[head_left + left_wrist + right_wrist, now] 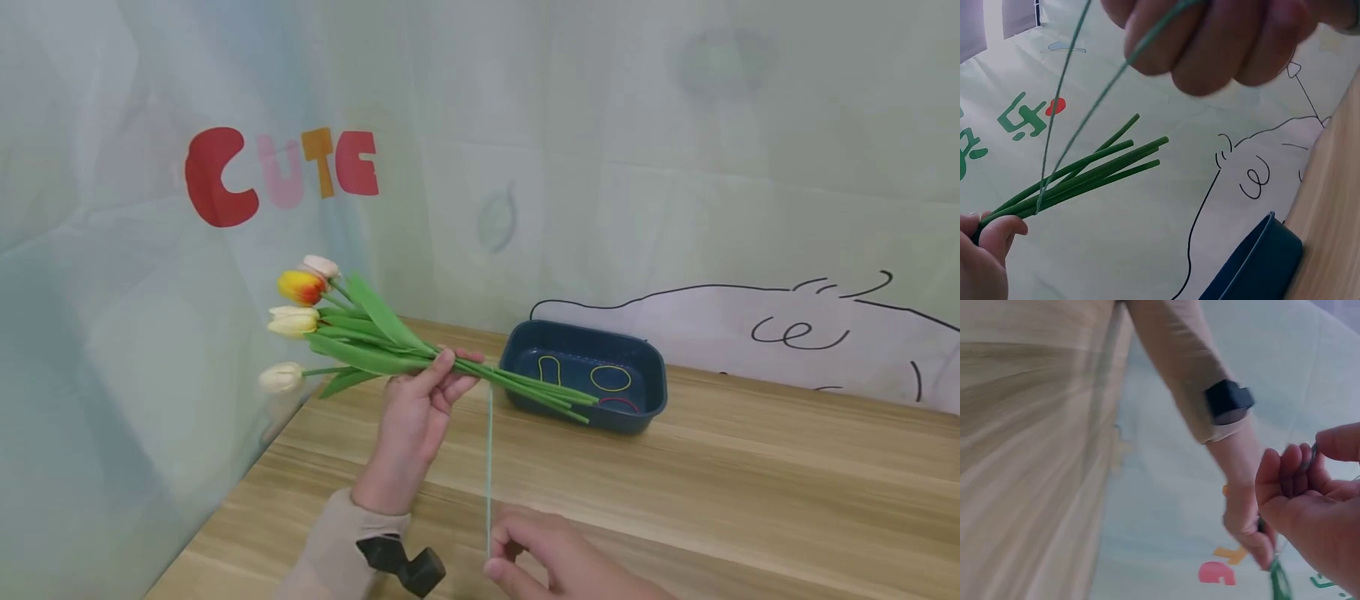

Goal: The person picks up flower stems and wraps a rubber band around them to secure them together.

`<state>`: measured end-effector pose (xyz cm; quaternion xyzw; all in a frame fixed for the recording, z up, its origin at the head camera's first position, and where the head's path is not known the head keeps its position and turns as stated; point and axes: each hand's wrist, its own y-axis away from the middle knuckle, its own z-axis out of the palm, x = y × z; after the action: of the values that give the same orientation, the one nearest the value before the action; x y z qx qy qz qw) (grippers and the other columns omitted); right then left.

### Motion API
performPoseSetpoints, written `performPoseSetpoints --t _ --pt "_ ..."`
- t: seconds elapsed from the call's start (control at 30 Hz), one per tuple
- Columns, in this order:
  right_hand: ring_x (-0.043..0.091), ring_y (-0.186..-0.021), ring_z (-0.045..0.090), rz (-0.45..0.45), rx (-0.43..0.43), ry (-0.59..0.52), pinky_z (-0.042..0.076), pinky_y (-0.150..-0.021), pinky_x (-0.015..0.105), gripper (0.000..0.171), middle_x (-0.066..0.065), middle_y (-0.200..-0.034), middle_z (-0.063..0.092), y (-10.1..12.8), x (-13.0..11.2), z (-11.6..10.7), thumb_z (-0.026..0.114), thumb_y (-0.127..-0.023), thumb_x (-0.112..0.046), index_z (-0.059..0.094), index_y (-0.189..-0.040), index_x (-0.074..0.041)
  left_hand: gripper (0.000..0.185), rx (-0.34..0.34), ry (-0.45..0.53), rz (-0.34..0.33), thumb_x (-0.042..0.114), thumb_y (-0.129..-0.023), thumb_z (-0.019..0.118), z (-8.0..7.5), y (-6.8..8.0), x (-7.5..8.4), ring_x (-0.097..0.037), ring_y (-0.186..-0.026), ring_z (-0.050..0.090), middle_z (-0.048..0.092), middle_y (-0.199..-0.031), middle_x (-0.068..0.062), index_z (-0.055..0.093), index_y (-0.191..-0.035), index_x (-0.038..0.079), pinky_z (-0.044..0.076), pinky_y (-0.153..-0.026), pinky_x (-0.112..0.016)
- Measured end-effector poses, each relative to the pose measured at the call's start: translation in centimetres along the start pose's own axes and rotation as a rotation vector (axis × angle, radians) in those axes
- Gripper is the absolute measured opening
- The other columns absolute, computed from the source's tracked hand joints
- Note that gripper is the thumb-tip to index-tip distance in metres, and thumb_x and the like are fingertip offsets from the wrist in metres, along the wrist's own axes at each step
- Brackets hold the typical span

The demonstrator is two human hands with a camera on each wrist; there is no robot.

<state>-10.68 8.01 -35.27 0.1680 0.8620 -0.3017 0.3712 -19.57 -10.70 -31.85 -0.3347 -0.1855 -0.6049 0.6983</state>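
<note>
My left hand [420, 404] holds a bunch of artificial tulips [386, 343] by the stems, above the table. Their white, yellow-orange and pale pink heads point left, and the cut ends point right. A thin light green rubber band [490, 467] loops round the stems just beyond the left thumb. My right hand [562, 554], lower and nearer me, pinches the band's other end and stretches it taut. In the left wrist view, two strands run from the green stems [1104, 165] up to the curled right fingers [1210, 50].
A dark blue basin [657, 379] stands at the back of the wooden table [750, 483], behind the stem ends. Inside lie yellow rubber bands [611, 378] and a red one [619, 402]. A fabric backdrop [465, 75] closes off the back and left.
</note>
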Motion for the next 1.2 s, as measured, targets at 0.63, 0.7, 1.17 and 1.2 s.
performPoseSetpoints --t 0.63,0.7,1.17,1.2 --pt "0.014 -0.069 0.044 0.036 0.258 -0.06 0.041 -0.049 0.027 0.022 0.003 -0.078 0.043 1.4 -3.2 -5.8 0.045 -0.096 0.01 0.053 -0.1 -0.01 0.019 -0.169 -0.403 0.198 -0.006 -0.091 0.06 0.2 0.7 -0.7 -0.017 -0.082 0.072 0.073 -0.084 -0.003 0.066 -0.091 0.012 0.061 -0.073 -0.029" --pt "0.015 -0.067 0.043 0.046 0.224 -0.093 0.04 -0.048 0.028 0.022 0.004 -0.076 0.043 1.5 -3.3 -6.3 0.043 -0.097 0.01 0.054 -0.097 -0.009 0.018 -0.183 -0.403 0.201 -0.005 -0.091 0.06 0.2 0.6 -0.7 -0.016 -0.082 0.072 0.073 -0.084 -0.002 0.066 -0.091 0.012 0.061 -0.074 -0.03" --pt "0.018 -0.088 0.051 0.072 0.278 -0.135 0.048 -0.074 0.025 0.025 0.005 -0.086 0.051 2.8 -3.7 -11.0 0.036 -0.098 0.012 0.054 -0.096 -0.005 0.012 -0.248 -0.459 0.075 -0.004 -0.09 0.062 0.5 1.1 -0.6 -0.019 -0.08 0.072 0.071 -0.083 -0.002 0.057 -0.096 -0.013 0.061 -0.073 -0.031" --pt "0.018 -0.088 0.051 0.059 0.296 -0.138 0.048 -0.074 0.025 0.026 0.005 -0.086 0.051 2.8 -3.6 -11.4 0.035 -0.098 0.012 0.054 -0.095 -0.004 0.01 -0.259 -0.456 0.067 -0.004 -0.09 0.062 0.6 1.2 -0.6 -0.019 -0.08 0.072 0.071 -0.083 -0.002 0.058 -0.096 -0.011 0.061 -0.073 -0.032"
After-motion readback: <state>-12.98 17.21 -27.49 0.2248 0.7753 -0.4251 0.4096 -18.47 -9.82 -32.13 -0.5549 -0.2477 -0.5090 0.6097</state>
